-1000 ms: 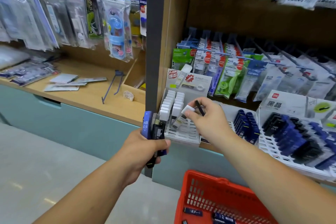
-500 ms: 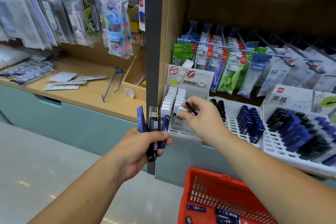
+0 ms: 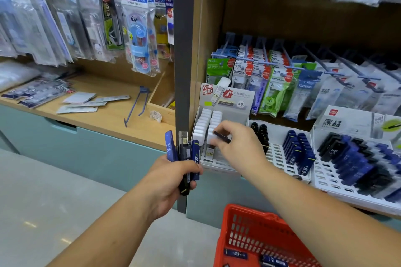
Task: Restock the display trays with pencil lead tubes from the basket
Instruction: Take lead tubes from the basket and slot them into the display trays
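The reference item is the white-tube tray [image 3: 217,163], the leftmost display tray on the shelf; it holds two rows of white-capped tubes [image 3: 206,123] standing upright below its printed header card [image 3: 227,97]. The right hand [image 3: 238,147] is at the front of this tray with fingers curled. It holds a dark tube [image 3: 222,137] clamped crosswise between the fingers, and its fingertips meet a single white-capped tube [image 3: 210,147] standing at the front of the tray's right row; whether that tube is pinched or only touched cannot be told. The left hand [image 3: 171,182] is just left of the tray, in front of the grey post [image 3: 184,50], closed firmly around a bundle of lead tubes [image 3: 184,154] in blue, black and clear, held upright with their tops above the fist. Right of the reference tray, and touching it, the middle tray [image 3: 276,154] holds short rows of black and blue tubes. Further right, the far tray [image 3: 329,182] is packed with dark blue and black tubes. Below the reference tray and nearer the camera is the red basket [image 3: 243,212], with several blue loose tubes [image 3: 236,253] lying on its floor. Behind and above the tray, hanging packs [image 3: 277,84] fill the pegs.
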A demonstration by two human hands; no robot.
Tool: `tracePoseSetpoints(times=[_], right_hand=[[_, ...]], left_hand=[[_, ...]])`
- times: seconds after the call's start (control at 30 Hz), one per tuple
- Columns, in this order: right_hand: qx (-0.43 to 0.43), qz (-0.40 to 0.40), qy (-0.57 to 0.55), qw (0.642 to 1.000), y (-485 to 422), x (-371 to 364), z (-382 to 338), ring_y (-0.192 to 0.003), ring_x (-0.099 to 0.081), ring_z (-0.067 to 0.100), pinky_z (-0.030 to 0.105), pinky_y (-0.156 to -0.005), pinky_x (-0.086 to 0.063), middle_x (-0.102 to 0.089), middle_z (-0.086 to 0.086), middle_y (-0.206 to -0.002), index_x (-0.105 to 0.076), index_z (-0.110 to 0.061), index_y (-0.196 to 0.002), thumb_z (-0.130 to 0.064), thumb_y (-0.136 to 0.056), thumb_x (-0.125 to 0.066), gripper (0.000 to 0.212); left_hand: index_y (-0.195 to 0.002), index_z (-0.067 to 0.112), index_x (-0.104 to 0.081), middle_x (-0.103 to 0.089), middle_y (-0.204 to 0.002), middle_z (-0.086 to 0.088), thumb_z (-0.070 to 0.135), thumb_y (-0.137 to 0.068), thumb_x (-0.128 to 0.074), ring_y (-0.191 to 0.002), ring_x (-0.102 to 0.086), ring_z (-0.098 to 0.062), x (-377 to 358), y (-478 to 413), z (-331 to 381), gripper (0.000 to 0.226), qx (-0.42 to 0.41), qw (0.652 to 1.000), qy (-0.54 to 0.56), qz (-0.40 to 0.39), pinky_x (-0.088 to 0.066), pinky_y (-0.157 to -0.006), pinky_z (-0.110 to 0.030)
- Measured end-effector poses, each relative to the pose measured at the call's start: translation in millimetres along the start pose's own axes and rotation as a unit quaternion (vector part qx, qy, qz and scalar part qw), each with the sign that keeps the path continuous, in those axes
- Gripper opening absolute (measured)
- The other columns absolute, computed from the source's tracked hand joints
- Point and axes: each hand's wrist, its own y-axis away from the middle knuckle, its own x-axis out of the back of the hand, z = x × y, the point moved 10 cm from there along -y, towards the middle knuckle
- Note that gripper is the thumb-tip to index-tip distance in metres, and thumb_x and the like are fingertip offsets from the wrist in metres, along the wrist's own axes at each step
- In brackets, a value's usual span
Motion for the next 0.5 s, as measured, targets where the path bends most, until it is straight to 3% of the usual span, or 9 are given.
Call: tracePoseSetpoints(times=[0.13,0.2,0.3,0.4,0.5], right_hand=[[-0.047,-0.023,-0.116,0.992,-1.0,3.1,8.2,-0.077,-0.064,0.013,0.031,-0.076,-0.053,-0.072,-0.005,-0.080,-0.075,-0.021,-0.085,-0.027,-0.083,-0.084,0.011],[-0.074,-0.027,-0.192,0.978,3.2,12.2,12.6,-0.065,-0.061,0.009,0.024,-0.065,-0.050,-0.072,0.000,-0.074,-0.076,-0.018,-0.080,-0.030,-0.086,-0.082,0.015],[-0.150,-0.084,-0.285,0.943,19.9,13.2,23.9,-0.042,-0.039,0.007,0.018,-0.041,-0.031,-0.061,0.005,-0.067,-0.067,-0.013,-0.074,-0.039,-0.093,-0.072,0.032],[-0.197,-0.155,-0.364,0.897,44.5,7.2,23.2,-0.042,-0.024,0.012,0.022,-0.044,-0.015,-0.058,0.006,-0.069,-0.064,-0.009,-0.083,-0.037,-0.094,-0.071,0.030],[-0.188,-0.201,-0.359,0.892,58.4,6.4,17.7,-0.041,-0.022,0.012,0.024,-0.047,-0.010,-0.058,0.004,-0.060,-0.064,-0.009,-0.082,-0.029,-0.094,-0.072,0.024]], left_hand=[[-0.107,-0.004,-0.067,-0.072,-0.085,-0.020,-0.009,-0.084,-0.068,-0.073,-0.062,-0.024,-5.1,1.9,3.0,0.024,-0.006,1.000,0.007,-0.008,-0.046,-0.056,-0.027],[-0.111,-0.006,-0.067,-0.073,-0.088,-0.020,-0.008,-0.085,-0.067,-0.077,-0.065,-0.022,-10.2,3.2,4.0,0.026,-0.009,1.000,0.011,-0.023,-0.047,-0.057,-0.027],[-0.113,-0.004,-0.069,-0.074,-0.093,-0.017,-0.007,-0.090,-0.065,-0.078,-0.069,-0.020,-24.1,7.3,5.8,0.024,-0.014,0.998,0.004,-0.066,-0.048,-0.057,-0.026],[-0.111,0.001,-0.071,-0.074,-0.094,-0.016,-0.006,-0.091,-0.064,-0.083,-0.069,-0.022,-43.0,14.3,5.9,0.022,-0.017,0.994,-0.006,-0.112,-0.047,-0.057,-0.027],[-0.111,0.005,-0.072,-0.073,-0.093,-0.013,-0.005,-0.091,-0.066,-0.084,-0.068,-0.022,-62.7,20.5,4.1,0.023,-0.016,0.988,-0.005,-0.151,-0.046,-0.056,-0.027]])
